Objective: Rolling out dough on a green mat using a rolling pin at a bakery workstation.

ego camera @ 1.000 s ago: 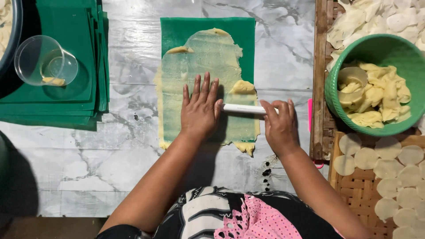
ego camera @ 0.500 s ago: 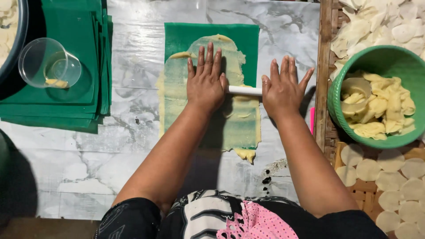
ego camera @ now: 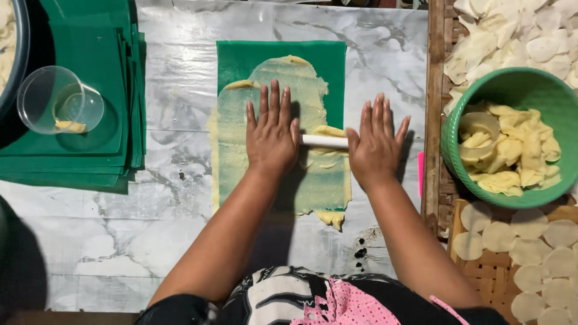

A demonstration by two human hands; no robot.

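Both hands are flat and spread, no closed grip at all: the left hand [ego camera: 271, 139] presses palm-down on one end of a thin white rolling pin [ego camera: 324, 141], and the right hand [ego camera: 374, 143] presses on the other end, fingers fanned and pointing away from the body. Only the middle stretch of the pin shows between the two palms; its ends are hidden under them. The pin lies crosswise over a pale yellow dough sheet [ego camera: 236, 150], roughly at mid-length of the sheet.

The dough sits on a green plastic sheet [ego camera: 241, 57], which lies on the marble-patterned desk [ego camera: 168, 72]. Above the pin the dough looks thin, almost see-through over the green. Just by the pin and at the near edge it is thicker, with lumps and ragged ends, so by my reading the flattening is well along but those parts are not yet even.

Out to the left, a stack of green sheets [ego camera: 117, 90] carries a clear plastic cup [ego camera: 59, 100] with a scrap of dough in it. To the right, a green bowl [ego camera: 518, 90] holds yellow dough pieces, and a woven tray [ego camera: 481, 274] is spread with flat pale rounds, with more of them at the top right.
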